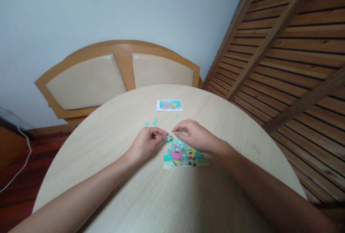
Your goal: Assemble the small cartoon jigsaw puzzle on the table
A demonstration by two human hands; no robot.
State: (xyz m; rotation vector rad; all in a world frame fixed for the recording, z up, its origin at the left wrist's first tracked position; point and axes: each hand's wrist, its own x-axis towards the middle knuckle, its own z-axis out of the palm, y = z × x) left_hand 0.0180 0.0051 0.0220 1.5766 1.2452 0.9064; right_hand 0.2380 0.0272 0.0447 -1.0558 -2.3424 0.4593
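My left hand [147, 141] pinches a small teal jigsaw piece [169, 138] between thumb and fingertips, just past the upper left of the partly assembled jigsaw puzzle [175, 164]. The puzzle shows a pink starfish, a squid figure and a yellow sponge on a teal and pale ground; its upper left edge is jagged. Over its upper right side, my right hand [194, 132] is curved with thumb and index tips slightly apart and nothing visible between them. That hand hides part of the puzzle's top right.
Several loose teal pieces [155, 122] lie beyond my left hand, and another loose piece [176, 116] is beyond my right. A reference picture card [169, 105] sits farther back on the round table [129, 103]. Behind it stand a padded bench [124, 48] and a slatted wooden panel [283, 46].
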